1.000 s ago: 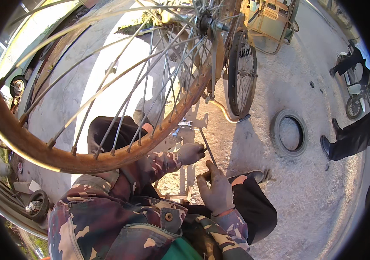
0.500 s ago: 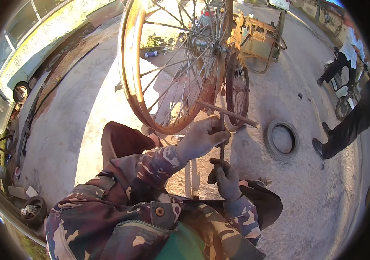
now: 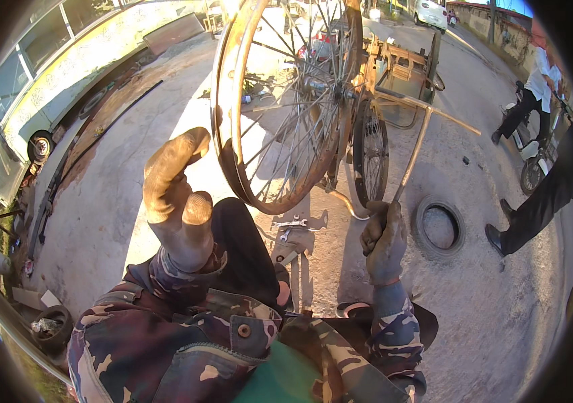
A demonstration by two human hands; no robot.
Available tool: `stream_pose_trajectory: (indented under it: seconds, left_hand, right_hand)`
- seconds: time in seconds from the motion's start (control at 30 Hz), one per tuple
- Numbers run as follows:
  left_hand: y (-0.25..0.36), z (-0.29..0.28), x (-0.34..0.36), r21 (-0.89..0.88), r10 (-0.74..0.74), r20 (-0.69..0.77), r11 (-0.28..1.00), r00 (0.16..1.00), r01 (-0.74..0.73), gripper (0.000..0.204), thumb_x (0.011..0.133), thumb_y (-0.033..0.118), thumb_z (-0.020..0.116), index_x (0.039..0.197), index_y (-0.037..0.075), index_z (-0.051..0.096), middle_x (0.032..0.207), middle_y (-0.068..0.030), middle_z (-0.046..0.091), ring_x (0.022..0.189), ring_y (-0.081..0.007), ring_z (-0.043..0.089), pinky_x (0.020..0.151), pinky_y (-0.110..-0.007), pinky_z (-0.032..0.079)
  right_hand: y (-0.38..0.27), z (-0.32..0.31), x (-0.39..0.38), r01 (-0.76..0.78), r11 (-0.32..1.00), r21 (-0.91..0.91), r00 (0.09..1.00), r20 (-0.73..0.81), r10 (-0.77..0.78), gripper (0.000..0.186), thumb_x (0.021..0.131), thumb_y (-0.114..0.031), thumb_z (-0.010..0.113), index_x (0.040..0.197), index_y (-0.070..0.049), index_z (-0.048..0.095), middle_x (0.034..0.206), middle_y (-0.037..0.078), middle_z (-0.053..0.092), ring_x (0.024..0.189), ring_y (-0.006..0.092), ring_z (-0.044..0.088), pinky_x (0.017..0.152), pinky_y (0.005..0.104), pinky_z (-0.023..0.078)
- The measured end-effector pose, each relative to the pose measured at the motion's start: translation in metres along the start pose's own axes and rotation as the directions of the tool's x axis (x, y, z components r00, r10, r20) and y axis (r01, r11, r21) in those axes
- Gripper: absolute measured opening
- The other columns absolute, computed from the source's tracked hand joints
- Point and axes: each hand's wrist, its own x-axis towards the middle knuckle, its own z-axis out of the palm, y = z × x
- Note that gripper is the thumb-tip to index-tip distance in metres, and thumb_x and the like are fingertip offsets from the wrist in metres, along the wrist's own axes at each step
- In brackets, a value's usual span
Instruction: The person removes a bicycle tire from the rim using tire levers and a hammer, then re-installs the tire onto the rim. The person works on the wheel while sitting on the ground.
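My gloved left hand (image 3: pixel 177 201) is raised left of a rusty spoked wheel (image 3: pixel 279 207), its bent fingers apart and holding nothing. My gloved right hand (image 3: pixel 384 242) is closed on the shaft of a metal T-handled tool (image 3: pixel 415 151), which stands up at a slant with its crossbar at the top, right of the wheel. A narrower tyred wheel (image 3: pixel 371 154) and a curved metal bar (image 3: pixel 345 205) are just behind that hand. Several wrenches (image 3: pixel 290 224) lie on the ground between my hands.
A loose tyre (image 3: pixel 422 228) lies to the right. Beyond it are dark-trousered legs (image 3: pixel 535 208), a person in a white shirt (image 3: pixel 541 87) and a motorcycle (image 3: pixel 529 171). A rusty cart frame (image 3: pixel 394 60) stands ahead, a pale van (image 3: pixel 44 104) at left, another tyre (image 3: pixel 58 342) at lower left.
My left hand has let go of the rod and risen to the left. My right hand has lifted the rod up and rightward. The view takes in more surroundings than a second ago.
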Motion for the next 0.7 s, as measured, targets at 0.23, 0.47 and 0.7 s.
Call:
stream_pose_trajectory:
  seconds: [0.23,0.47,0.7]
  left_hand:
    - [-0.018,0.057,0.004,-0.116,-0.393,0.065,0.910,0.917,0.398,0.098,0.097,0.060,0.065,0.159,-0.005,0.027,0.146,-0.0309,0.056,0.127,-0.0357,0.065,0.107,-0.047,0.051]
    - [-0.025,0.059,0.022,-0.123,-0.368,0.071,0.919,0.927,0.374,0.098,0.095,0.059,0.068,0.157,-0.006,0.029,0.142,-0.0342,0.057,0.118,-0.0350,0.071,0.100,-0.048,0.058]
    - [-0.025,0.059,0.033,-0.161,-0.359,0.054,0.918,0.932,0.363,0.091,0.096,0.052,0.070,0.155,-0.007,0.033,0.134,-0.0338,0.061,0.121,-0.0380,0.068,0.104,-0.049,0.054]
  right_hand:
    - [0.035,0.008,0.012,-0.011,0.994,-0.109,1.000,0.023,0.013,0.054,0.114,-0.049,0.040,0.104,-0.001,0.063,0.056,-0.004,0.034,0.044,0.0067,0.028,0.041,0.0259,0.025]
    - [0.045,0.011,0.027,0.014,1.000,0.025,1.000,0.024,-0.015,0.054,0.115,-0.047,0.040,0.102,0.000,0.062,0.055,-0.003,0.034,0.042,0.0071,0.030,0.041,0.0267,0.026]
    - [0.056,0.016,0.030,-0.062,0.997,-0.034,0.997,0.049,0.064,0.054,0.115,-0.048,0.041,0.101,-0.002,0.063,0.053,-0.004,0.034,0.041,0.0071,0.029,0.040,0.0269,0.026]
